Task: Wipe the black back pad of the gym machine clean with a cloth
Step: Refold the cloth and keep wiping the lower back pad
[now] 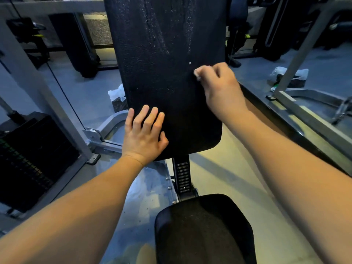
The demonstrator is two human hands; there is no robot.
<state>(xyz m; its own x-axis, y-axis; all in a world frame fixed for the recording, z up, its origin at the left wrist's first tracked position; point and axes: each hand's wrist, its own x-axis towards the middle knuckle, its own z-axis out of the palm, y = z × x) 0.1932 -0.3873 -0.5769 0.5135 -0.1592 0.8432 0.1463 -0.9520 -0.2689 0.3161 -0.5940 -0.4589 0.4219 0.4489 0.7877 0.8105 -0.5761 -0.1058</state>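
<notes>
The tall black back pad [163,60] stands upright in the middle of the view, with pale streaks and specks on its upper half. My right hand [221,86] presses against the pad's right side, fingers closed on a small white cloth [197,73] that peeks out at the fingertips. My left hand [144,134] lies flat on the pad's lower left corner with the fingers spread, holding nothing. A small white speck [189,63] sits on the pad just above the cloth.
The black seat pad [202,229] is below, joined by a notched black post [182,176]. A weight stack [28,159] and grey frame [28,73] stand left. White crumpled material lies on the floor at the left [116,92] and right [289,73]. A metal frame bar [304,115] runs along the right.
</notes>
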